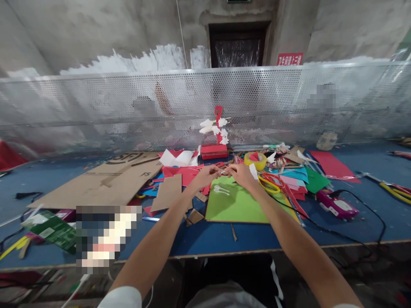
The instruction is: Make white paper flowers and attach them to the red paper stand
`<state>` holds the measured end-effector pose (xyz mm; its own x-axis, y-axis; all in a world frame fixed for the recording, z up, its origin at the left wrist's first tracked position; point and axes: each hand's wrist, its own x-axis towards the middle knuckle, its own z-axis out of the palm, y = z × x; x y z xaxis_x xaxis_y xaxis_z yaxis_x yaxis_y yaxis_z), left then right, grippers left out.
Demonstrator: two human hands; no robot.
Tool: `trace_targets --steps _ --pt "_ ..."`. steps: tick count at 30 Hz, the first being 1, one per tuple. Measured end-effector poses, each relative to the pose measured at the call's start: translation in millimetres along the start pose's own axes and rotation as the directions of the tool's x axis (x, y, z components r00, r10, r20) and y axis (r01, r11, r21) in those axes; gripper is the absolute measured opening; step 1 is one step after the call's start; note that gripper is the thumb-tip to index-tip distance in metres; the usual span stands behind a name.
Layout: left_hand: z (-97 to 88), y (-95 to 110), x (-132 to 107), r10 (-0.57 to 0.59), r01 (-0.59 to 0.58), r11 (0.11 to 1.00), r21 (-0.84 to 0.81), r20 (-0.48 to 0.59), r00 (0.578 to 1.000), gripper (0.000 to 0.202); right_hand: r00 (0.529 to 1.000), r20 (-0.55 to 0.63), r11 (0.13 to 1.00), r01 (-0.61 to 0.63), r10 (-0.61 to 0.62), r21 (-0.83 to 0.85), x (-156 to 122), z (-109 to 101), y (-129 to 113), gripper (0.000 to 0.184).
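My left hand (208, 176) and my right hand (240, 174) meet above the far edge of a lime-green sheet (244, 207). Both are closed in a pinch on a small white piece (222, 172) that stretches between the fingertips; it looks like paper, but its exact shape is too small to tell. Beneath them, a few thin white twisted pieces (221, 189) lie on the green sheet. Beyond my hands stands a red paper craft (218, 128) with a hooked top, white flower-like pieces on it and a red box-shaped base.
Yellow-handled scissors (269, 185) and a tape roll (255, 161) lie near my right hand. Flat cardboard (102, 182) covers the left. A purple device (337, 205) with a black cable, pliers (390, 186) and a red sheet (334, 166) sit right. A perforated metal panel (272, 107) borders the back.
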<state>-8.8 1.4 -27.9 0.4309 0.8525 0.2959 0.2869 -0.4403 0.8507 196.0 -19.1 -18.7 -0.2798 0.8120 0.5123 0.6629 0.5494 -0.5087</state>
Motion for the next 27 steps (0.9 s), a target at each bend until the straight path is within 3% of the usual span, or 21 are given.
trace_targets --steps 8,12,15,23,27 --pt "-0.1 6.1 -0.4 -0.02 0.021 1.0 -0.023 0.012 1.0 0.033 0.993 0.094 0.996 -0.075 0.072 0.037 -2.9 -2.3 -1.1 0.053" --pt "-0.3 7.7 -1.2 -0.043 0.044 0.998 -0.046 0.011 0.999 0.032 0.997 0.066 0.995 0.026 -0.032 0.092 -2.6 -0.3 -2.4 0.026" --pt "0.2 9.3 -1.7 -0.049 0.05 0.998 -0.049 0.024 0.999 0.03 0.996 0.045 0.991 0.074 -0.079 0.111 -1.9 1.0 -4.3 0.018" --pt "2.2 8.3 -1.0 -0.05 0.052 0.997 -0.053 0.039 0.998 0.03 0.995 0.065 0.993 0.077 -0.072 -0.084 -1.4 2.9 -2.4 0.017" --pt "1.2 7.7 -1.6 -0.036 0.038 0.998 -0.045 0.046 0.998 0.031 0.993 0.102 0.996 0.065 -0.058 -0.067 -0.5 2.9 -1.0 0.025"
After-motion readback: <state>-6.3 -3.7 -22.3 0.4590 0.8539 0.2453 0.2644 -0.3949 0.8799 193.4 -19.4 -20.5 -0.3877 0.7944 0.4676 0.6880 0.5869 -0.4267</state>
